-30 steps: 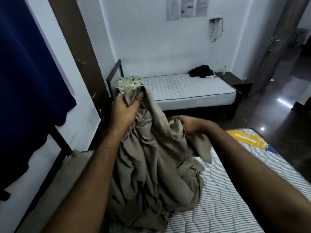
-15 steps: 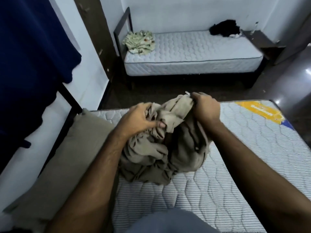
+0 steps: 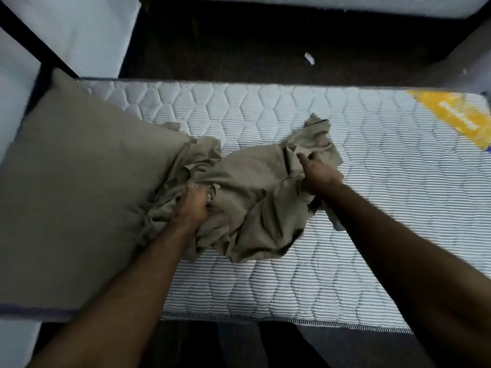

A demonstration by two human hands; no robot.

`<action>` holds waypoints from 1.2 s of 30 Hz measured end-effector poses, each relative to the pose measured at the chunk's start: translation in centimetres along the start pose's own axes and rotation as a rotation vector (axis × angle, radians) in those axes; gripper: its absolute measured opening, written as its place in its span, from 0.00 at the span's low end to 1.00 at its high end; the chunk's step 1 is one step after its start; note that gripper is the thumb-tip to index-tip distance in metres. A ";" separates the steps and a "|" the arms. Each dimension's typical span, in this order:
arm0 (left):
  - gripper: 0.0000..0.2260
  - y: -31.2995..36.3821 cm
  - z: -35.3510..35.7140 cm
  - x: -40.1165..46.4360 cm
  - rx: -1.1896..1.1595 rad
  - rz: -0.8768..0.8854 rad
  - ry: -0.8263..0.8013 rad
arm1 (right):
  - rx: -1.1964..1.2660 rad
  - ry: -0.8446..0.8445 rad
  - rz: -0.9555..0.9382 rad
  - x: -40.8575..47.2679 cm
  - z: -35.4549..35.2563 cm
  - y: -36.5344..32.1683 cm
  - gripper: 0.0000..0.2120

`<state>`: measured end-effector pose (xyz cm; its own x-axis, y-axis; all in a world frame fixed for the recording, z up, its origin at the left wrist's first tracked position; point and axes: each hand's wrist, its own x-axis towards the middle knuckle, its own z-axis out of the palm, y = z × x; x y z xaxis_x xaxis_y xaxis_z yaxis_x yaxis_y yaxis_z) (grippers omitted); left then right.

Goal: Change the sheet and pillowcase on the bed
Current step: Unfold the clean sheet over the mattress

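**Both hands grip a crumpled sheet on the bare mattress**

A bunched olive-tan sheet [image 3: 255, 203] lies in a heap on the middle of a quilted white mattress [image 3: 372, 208], whose hexagon stitching is uncovered all around it. The left hand [image 3: 194, 205] digs into the left part of the heap, fingers curled down into the folds and gripping the cloth. The right hand [image 3: 318, 173] holds the right part, its fingers closed over a raised wad of fabric, with one loose corner sticking up just beyond it toward the far edge. The cloth is stretched loosely between the two hands.

A pillow [image 3: 77, 187] in a matching olive-tan pillowcase rests at the left end of the mattress, its right edge touching the sheet. A yellow label [image 3: 451, 115] sits on the far right corner. Beyond the far edge lies a dark floor [image 3: 239, 49] with a small white scrap [image 3: 309, 58] on it.
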<state>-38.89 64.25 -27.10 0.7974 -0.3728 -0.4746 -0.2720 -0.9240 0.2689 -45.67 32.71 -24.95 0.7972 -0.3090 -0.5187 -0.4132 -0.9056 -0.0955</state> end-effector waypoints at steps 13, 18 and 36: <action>0.40 -2.3 20.4 6.6 -0.516 -0.336 -0.169 | 0.191 -0.302 -0.131 6.9 20.9 2.9 0.30; 0.28 6.0 17.6 2.3 -0.611 -0.275 -0.069 | 0.363 -0.250 0.023 0.5 19.7 5.0 0.21; 0.28 23.3 4.2 -16.0 -0.679 -0.079 -0.079 | 0.448 0.205 0.200 -26.8 2.2 16.6 0.20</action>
<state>-60.26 48.38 -16.81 0.7521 -0.3359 -0.5671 0.2037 -0.6998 0.6846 -74.84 26.64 -14.54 0.7344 -0.5544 -0.3916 -0.6781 -0.6238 -0.3886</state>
